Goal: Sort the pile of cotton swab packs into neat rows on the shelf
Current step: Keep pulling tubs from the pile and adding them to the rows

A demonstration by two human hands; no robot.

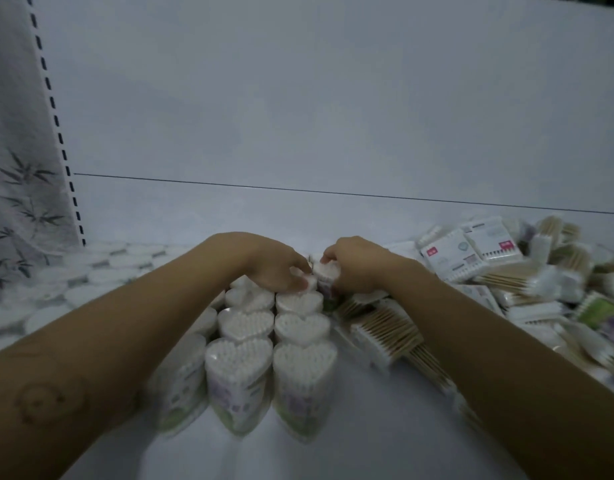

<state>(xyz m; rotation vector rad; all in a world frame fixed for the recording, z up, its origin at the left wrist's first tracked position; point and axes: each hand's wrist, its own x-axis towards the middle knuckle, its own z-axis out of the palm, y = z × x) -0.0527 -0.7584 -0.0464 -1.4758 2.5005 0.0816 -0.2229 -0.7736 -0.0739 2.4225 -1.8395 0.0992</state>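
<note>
Both hands are at the far end of the heart pack rows. My read on the right hand: fingers curled round one upright heart pack, at the far end of the right-most row. The left hand sits just beside it, fingers curled down, thumb tip on the top of the neighbouring pack. It's blurred there, so I cannot tell whether it pinches or only presses. The two hands are nearly touching.

The rows are three columns running near to far, packs upright with swab tips up and sides touching. The left column is half hidden under the left forearm.

Edges and room:
- Right: flat wooden-stick packs lie right against the right-most row. Beyond them the unsorted pile spreads to the right edge of view. The right forearm crosses over it.
- Left: round lidded tubs cover the shelf out to the slotted upright, with bamboo-print fabric past that.
- Far: a strip of bare white shelf shows between the hands and the back panel. A thin dark seam runs across the panel.
- Near: bare shelf surface shows between the forearms, from the nearest packs down to the bottom of the view.
</note>
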